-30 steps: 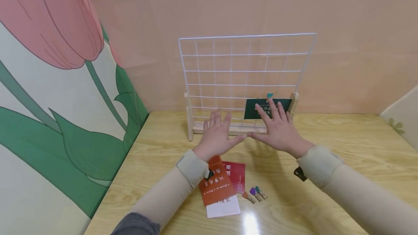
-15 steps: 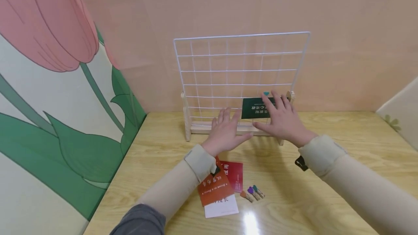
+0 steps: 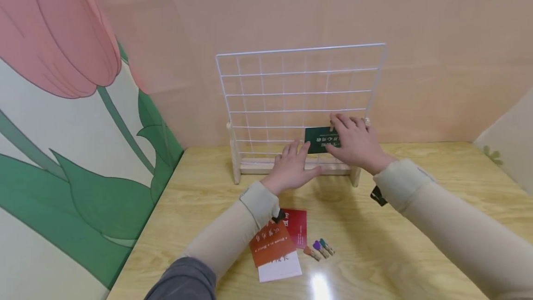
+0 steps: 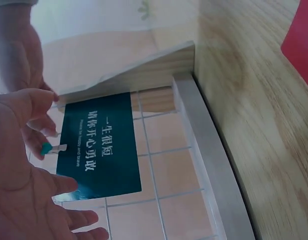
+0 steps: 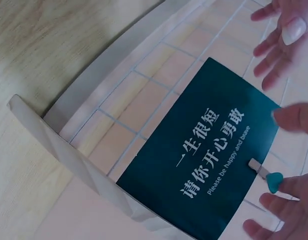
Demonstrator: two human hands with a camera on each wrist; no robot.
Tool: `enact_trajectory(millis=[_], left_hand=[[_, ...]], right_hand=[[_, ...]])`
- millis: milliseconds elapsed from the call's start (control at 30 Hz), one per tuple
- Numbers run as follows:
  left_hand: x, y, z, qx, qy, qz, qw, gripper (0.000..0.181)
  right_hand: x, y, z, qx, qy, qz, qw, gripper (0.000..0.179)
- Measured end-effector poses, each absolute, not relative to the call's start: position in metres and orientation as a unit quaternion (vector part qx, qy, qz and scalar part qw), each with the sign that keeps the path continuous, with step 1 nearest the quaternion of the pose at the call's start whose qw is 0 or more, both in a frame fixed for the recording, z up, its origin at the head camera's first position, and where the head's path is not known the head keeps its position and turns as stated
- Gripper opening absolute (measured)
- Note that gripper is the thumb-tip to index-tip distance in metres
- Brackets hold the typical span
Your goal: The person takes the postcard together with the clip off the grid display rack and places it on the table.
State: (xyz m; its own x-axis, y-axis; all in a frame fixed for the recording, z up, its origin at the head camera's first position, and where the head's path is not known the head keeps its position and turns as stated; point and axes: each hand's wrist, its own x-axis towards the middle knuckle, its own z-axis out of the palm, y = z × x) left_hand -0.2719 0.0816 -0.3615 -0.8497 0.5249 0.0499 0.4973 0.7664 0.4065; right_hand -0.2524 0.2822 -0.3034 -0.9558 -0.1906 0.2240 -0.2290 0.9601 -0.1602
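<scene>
A dark green card (image 3: 316, 141) with white lettering hangs low on the right part of a white wire grid rack (image 3: 258, 168) with a wooden base. A small wooden clothespin with a teal heart (image 5: 274, 182) clips its top edge. My right hand (image 3: 359, 145) reaches over the card's right part, fingertips right at the heart, thumb apart from the fingers in the right wrist view. My left hand (image 3: 289, 170) is spread in front of the rack, its index fingertip close to the card's left edge.
On the table (image 3: 437, 207) in front of the rack lie an orange card (image 3: 272, 244), a red card (image 3: 297, 228) and a white card (image 3: 280, 267), overlapping. Beside them are three small clothespins (image 3: 319, 249) with orange, purple and green tops. A peach wall covering (image 3: 175, 36) stands behind.
My right hand first drew right off the card, then came back up to the clothespin, covering it in the head view. My left hand shifted right toward the card's left edge.
</scene>
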Motion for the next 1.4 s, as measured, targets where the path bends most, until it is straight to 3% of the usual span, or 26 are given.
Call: enact_trajectory(millis=[433,767,1033,1400], left_hand=[[-0.277,0.074,-0.372,0.282,0.913,0.288,0.062,0.077],[-0.281,0.073,-0.363,0.266,0.878,0.392,0.067,0.066],[-0.280,0.069,-0.363,0.262,0.878,0.399,0.044,0.058],[-0.279,0.063,-0.361,0.258,0.878,0.401,0.042,0.054]], right_hand=[[-0.267,0.271,-0.301,0.115,-0.977,0.102,0.149,0.040],[-0.268,0.273,-0.293,0.143,-0.965,0.121,0.183,0.029],[-0.274,0.284,-0.300,0.208,-0.936,0.165,0.233,0.016],[-0.275,0.284,-0.310,0.214,-0.928,0.165,0.259,0.011]])
